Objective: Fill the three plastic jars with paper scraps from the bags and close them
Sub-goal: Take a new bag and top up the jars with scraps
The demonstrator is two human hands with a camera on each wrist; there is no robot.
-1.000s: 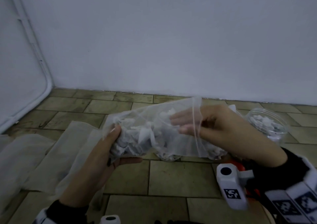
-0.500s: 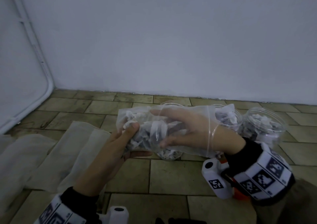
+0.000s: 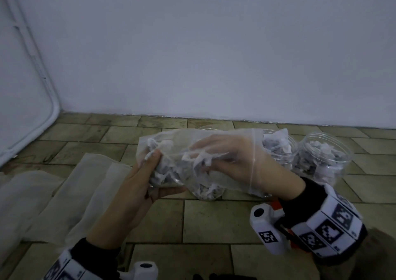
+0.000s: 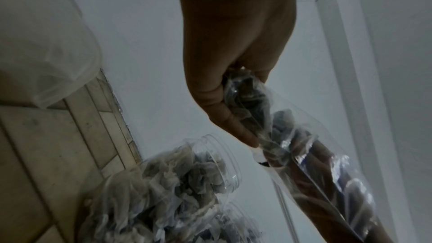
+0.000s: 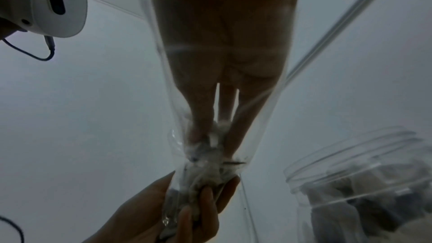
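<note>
Hands: two on one bag (image 3: pixel 216 179); three jars (image 3: pixel 323 157) behind.

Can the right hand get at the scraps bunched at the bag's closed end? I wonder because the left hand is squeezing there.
Probably yes: the right hand is inside the bag, its fingertips touching scraps beside the left hand.

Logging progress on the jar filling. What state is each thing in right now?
plastic bag: open, held off the floor, scraps inside.
left hand: grips the bag's closed end.
right hand: inside the bag, fingers on scraps.
right jar: lidless, holds scraps.
middle jar: lidless, holds scraps.
near jar: mostly hidden behind the bag.
empty bags: flat on the floor.
</note>
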